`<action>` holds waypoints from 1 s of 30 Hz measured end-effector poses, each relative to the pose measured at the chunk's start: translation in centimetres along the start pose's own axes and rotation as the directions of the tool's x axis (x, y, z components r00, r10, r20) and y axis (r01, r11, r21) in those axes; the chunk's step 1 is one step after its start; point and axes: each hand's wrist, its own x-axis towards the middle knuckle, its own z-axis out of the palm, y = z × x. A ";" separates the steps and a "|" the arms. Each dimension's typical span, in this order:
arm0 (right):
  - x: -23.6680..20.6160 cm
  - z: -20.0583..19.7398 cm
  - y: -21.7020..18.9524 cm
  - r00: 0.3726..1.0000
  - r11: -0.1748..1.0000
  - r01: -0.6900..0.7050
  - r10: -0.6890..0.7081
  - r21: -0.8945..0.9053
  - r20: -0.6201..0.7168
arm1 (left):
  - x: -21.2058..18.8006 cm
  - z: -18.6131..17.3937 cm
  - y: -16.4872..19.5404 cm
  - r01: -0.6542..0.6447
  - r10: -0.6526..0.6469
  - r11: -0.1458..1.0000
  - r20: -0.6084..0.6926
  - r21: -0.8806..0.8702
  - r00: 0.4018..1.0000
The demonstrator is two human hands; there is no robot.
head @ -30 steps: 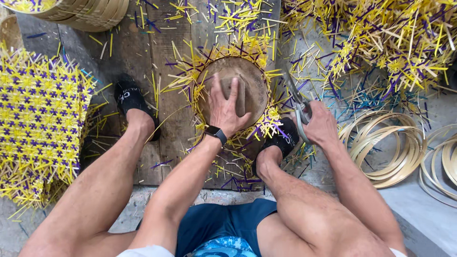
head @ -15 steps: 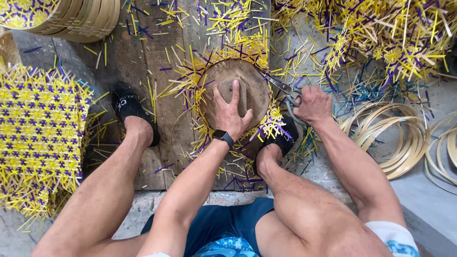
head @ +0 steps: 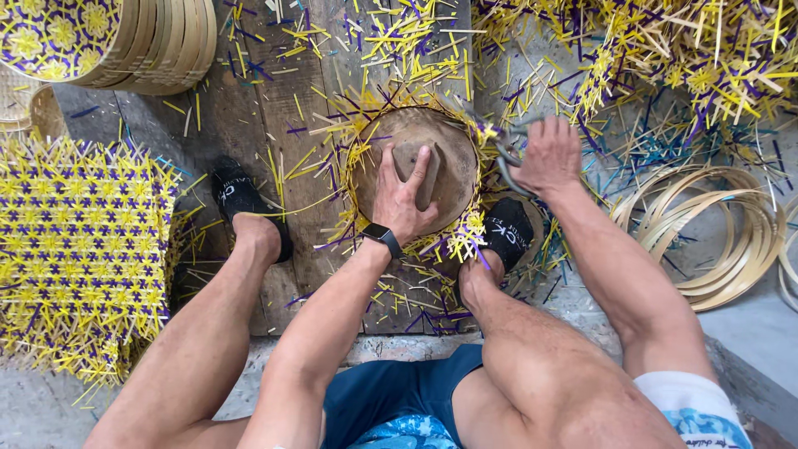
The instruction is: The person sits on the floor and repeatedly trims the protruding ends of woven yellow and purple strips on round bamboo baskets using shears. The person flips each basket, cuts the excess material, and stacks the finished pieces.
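Shears now bite at the mould's rim, where half a second ago your right hand (head: 549, 156) held them just clear.

Your left hand (head: 405, 193) lies flat, fingers spread, on the round wooden mould (head: 449, 179) at 12 o'clock; right fingers grip the metal shears (head: 504, 148) at its 2 o'clock edge, trimming yellow-purple woven strips (head: 366, 125). A woven mat (head: 79, 249) lies at 9 o'clock.

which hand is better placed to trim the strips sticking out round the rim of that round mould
Probably the right hand: it holds the shears with the blades at the rim's upper right, among the protruding yellow strips. The left hand lies flat on the round wooden mould, pressing it down.
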 end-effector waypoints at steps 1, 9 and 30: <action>0.7 0.4 -0.9 0.998 0.999 0.013 -0.015 -0.045 -0.058 | 0.1 -0.2 0.0 -0.009 0.009 1.000 0.009 0.005 1.000; 0.1 0.7 1.8 0.985 0.994 0.043 -0.060 0.105 0.160 | 0.5 -2.3 -0.9 -0.062 0.038 0.993 0.217 0.103 0.975; 0.3 3.6 0.6 0.996 0.984 0.088 -0.088 -0.152 0.007 | 1.1 -0.3 1.2 0.146 -0.182 0.964 0.151 0.224 0.972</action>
